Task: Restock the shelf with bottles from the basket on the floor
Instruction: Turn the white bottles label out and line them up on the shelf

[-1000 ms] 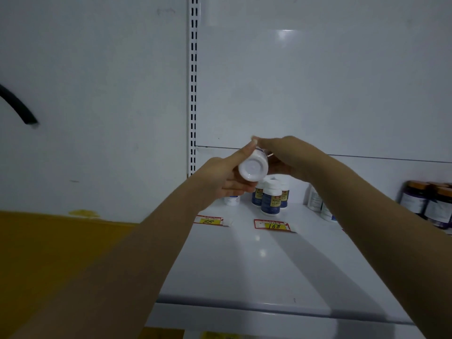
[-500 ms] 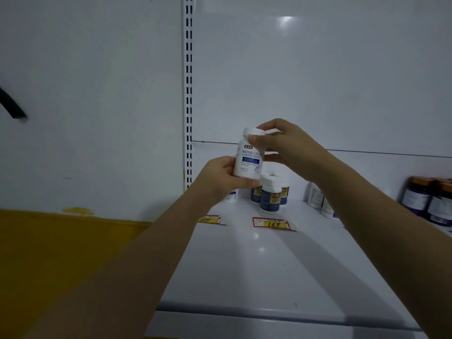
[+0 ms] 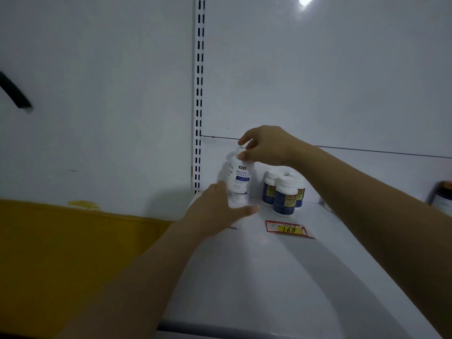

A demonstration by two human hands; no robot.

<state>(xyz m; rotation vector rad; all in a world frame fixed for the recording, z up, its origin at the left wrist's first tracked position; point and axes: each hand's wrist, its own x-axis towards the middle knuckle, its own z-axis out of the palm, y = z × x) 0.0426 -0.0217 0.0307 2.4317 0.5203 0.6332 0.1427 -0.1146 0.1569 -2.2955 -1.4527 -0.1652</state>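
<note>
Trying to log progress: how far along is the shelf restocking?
Done: blue-labelled bottles stand at the back of the shelf. In hand: the right hand pinches the cap of a white bottle at the back left corner, the left hand open just below it. Left: setting it down; the shelf's front holds only a price tag, and the basket is out of view, so the remaining count is unknown.

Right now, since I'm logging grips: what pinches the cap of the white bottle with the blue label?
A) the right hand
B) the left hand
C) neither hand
A: the right hand curls its fingers round the cap of the white bottle; the left hand lies open below.
</note>
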